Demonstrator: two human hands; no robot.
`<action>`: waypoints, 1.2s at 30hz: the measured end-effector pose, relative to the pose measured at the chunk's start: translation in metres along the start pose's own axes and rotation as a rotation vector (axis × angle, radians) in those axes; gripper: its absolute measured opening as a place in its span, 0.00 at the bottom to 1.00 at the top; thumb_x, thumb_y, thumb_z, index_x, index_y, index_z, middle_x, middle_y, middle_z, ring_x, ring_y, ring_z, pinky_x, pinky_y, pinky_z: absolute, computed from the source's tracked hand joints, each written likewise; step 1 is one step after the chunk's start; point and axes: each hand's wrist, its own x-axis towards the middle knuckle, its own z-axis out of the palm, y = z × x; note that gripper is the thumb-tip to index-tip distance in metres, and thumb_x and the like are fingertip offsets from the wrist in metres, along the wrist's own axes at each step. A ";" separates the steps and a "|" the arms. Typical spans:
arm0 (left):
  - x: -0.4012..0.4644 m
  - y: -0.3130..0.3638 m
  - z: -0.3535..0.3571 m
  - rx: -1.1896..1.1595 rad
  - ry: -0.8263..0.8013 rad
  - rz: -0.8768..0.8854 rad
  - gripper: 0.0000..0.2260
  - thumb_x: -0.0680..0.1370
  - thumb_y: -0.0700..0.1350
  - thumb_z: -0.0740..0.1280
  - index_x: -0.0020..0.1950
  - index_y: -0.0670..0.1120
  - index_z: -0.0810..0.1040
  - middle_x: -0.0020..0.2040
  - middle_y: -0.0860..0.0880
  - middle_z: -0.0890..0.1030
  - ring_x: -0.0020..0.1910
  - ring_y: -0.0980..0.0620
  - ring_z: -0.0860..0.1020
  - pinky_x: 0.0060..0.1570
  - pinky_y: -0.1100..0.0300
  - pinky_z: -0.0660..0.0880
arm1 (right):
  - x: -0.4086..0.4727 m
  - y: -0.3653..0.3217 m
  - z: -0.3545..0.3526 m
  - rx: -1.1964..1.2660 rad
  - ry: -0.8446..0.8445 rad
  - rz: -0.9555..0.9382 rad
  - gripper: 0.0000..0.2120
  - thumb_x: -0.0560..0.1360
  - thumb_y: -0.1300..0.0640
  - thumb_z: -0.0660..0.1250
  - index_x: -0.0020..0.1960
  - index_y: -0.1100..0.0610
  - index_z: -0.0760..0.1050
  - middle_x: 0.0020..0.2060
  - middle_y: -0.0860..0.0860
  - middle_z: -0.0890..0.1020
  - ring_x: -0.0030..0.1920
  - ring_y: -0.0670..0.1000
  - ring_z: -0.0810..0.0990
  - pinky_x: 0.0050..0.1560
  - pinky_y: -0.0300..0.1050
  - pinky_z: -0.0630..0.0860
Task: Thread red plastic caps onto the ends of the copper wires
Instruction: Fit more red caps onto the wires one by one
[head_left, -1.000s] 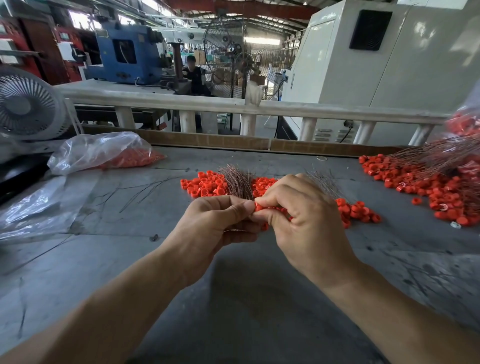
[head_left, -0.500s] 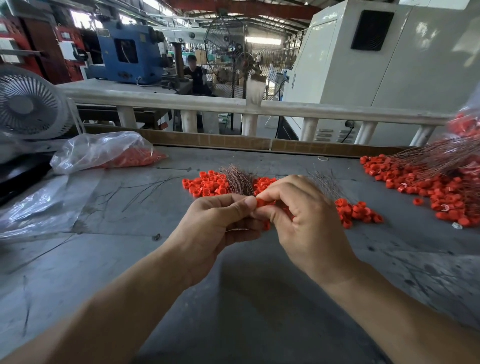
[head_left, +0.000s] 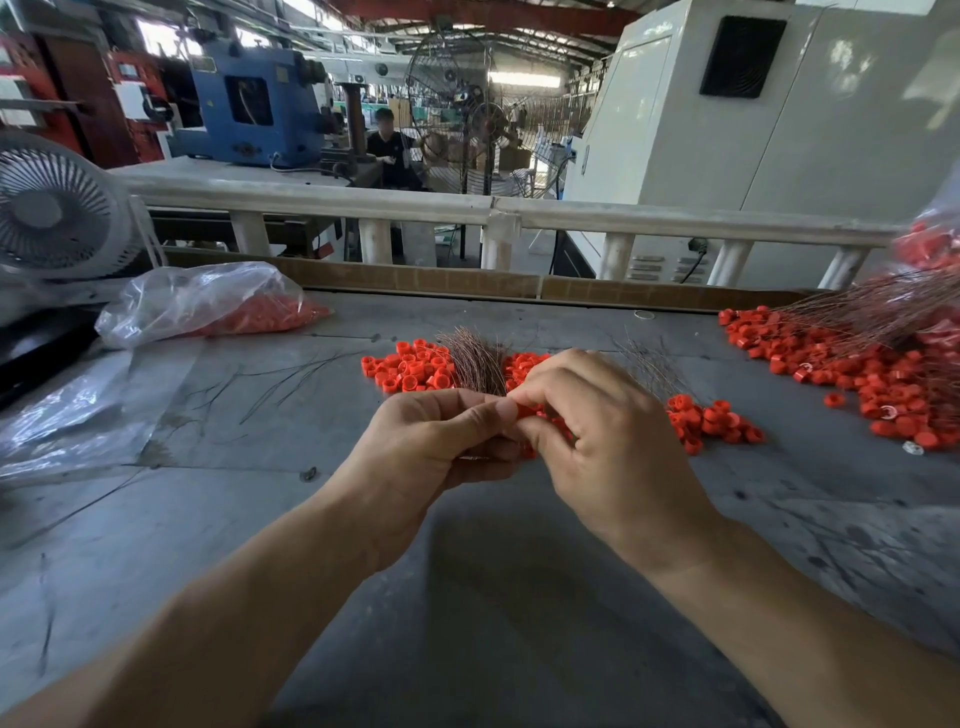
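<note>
At frame centre the left hand (head_left: 431, 447) grips a wire bundle (head_left: 478, 361); the right hand (head_left: 597, 431) pinches a red cap (head_left: 524, 411) against it. Caps (head_left: 410, 371) lie heaped on the grey surface (head_left: 467, 597) just behind, more caps (head_left: 857, 374) at right. A bag (head_left: 197, 304) sits upper left beside a fan (head_left: 52, 208); machines stand beyond the railing (head_left: 467, 210).
</note>
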 end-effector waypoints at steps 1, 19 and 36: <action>0.000 -0.001 0.000 0.005 0.003 -0.001 0.12 0.70 0.45 0.72 0.47 0.37 0.85 0.43 0.40 0.84 0.42 0.49 0.82 0.46 0.59 0.83 | -0.001 0.000 0.000 0.015 -0.001 0.004 0.03 0.74 0.62 0.75 0.45 0.58 0.81 0.43 0.48 0.80 0.47 0.50 0.78 0.49 0.47 0.77; 0.003 -0.002 -0.001 -0.055 -0.032 -0.049 0.09 0.74 0.45 0.68 0.44 0.41 0.86 0.45 0.40 0.86 0.41 0.49 0.83 0.43 0.58 0.83 | -0.002 0.006 0.004 0.134 0.128 0.007 0.04 0.75 0.63 0.73 0.41 0.60 0.80 0.40 0.49 0.80 0.44 0.52 0.79 0.48 0.48 0.76; 0.005 -0.003 -0.002 -0.061 0.050 -0.018 0.19 0.75 0.48 0.68 0.57 0.34 0.81 0.46 0.39 0.81 0.45 0.44 0.78 0.46 0.55 0.80 | -0.003 0.005 0.009 0.167 -0.060 0.010 0.05 0.77 0.61 0.72 0.52 0.56 0.79 0.46 0.47 0.81 0.47 0.48 0.80 0.47 0.49 0.78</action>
